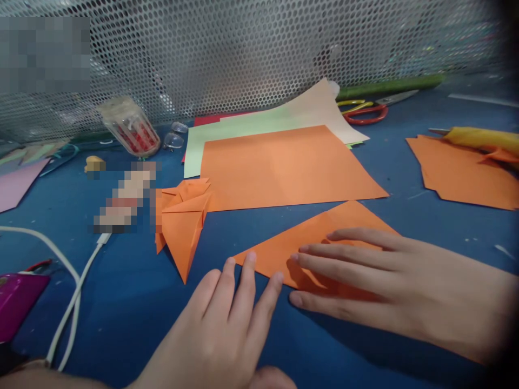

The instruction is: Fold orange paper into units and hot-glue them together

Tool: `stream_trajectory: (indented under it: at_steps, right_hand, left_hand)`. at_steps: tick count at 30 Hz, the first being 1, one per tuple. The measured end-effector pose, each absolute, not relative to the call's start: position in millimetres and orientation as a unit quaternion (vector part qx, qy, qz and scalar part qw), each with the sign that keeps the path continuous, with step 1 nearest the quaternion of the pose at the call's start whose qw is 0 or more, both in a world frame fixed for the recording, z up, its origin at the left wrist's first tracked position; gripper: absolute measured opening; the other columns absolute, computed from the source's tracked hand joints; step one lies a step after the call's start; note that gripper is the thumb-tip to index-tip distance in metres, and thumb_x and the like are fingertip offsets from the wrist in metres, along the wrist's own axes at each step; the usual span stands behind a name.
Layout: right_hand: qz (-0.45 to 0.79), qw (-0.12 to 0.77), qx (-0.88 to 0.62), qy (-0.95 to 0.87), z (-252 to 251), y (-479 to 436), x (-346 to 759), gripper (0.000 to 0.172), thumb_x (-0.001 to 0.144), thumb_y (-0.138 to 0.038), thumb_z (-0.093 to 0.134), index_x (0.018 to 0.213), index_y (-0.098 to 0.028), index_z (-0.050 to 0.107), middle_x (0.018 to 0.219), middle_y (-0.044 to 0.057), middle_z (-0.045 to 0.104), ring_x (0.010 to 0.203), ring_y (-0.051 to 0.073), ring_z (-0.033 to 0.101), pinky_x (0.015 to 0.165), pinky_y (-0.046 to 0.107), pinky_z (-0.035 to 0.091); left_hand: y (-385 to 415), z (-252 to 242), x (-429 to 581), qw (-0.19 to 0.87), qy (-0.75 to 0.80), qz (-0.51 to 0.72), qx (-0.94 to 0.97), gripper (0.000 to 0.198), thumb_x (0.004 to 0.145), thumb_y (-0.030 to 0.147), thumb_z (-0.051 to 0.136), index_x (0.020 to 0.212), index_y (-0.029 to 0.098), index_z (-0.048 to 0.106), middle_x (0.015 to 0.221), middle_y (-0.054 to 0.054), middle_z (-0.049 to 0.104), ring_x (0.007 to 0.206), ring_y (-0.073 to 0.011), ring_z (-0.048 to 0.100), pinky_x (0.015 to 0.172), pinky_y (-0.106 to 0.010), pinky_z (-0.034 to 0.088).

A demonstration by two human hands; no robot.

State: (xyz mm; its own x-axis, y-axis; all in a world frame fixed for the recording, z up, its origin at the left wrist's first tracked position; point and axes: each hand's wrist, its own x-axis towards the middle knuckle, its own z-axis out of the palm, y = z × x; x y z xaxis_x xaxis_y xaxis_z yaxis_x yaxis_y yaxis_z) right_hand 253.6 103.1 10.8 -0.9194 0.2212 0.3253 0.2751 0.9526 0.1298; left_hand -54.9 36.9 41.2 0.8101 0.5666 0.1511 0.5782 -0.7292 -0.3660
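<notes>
A folded piece of orange paper (308, 229) lies flat on the blue table, its narrow corner pointing left. My left hand (231, 319) rests at that corner, fingers stretched, tips along the paper's near left edge. Over the right part of the paper, my right hand (377, 275) is spread with its fingers apart and covers much of it. To the left stands a folded orange paper shape (184, 227) with a point toward me. Behind it lies a flat orange sheet (284, 167).
Scissors (365, 111) lie near the mesh wall (243, 48). A clear jar (132, 127) with red bits stands back left. White cables (79, 292) and a purple object (22, 302) are at left. A yellow tool (482, 138) rests on orange paper (466, 173) at right.
</notes>
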Motion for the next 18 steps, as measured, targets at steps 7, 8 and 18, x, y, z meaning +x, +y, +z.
stream_trajectory:
  at_steps: [7,8,18]
  right_hand:
    - [-0.043,0.143,-0.124,-0.981,4.0,107.8,262.8,0.066,0.114,-0.01,0.028,0.173,-0.025,0.05,0.148,0.005,0.08,0.137,0.019,0.072,0.115,0.041,0.056]
    - [-0.04,0.148,-0.125,-0.98,2.7,108.0,263.0,0.065,0.114,-0.011,0.028,0.174,-0.025,0.049,0.148,0.005,0.08,0.138,0.019,0.072,0.115,0.04,0.057]
    - [0.052,0.165,-0.135,-0.976,20.7,118.9,266.2,0.047,0.116,-0.017,0.044,0.14,-0.035,0.08,0.14,0.004,0.082,0.138,0.018,0.073,0.115,0.037,0.06]
  left_hand:
    - [37.1,44.4,-52.7,0.21,-0.313,-0.007,-0.926,0.07,0.121,0.073,0.039,0.157,0.024,0.074,0.142,-0.012,0.083,0.118,-0.0282,0.079,0.105,-0.037,0.043]
    - [37.4,45.4,-52.6,0.217,-0.307,-0.001,-0.927,0.073,0.12,0.074,0.038,0.158,0.023,0.074,0.142,-0.013,0.083,0.117,-0.0289,0.079,0.105,-0.038,0.043]
    - [38.4,50.8,-51.5,0.241,-0.282,0.052,-0.927,0.072,0.123,0.07,0.028,0.166,0.025,0.065,0.137,-0.011,0.085,0.117,-0.0288,0.081,0.102,-0.039,0.046]
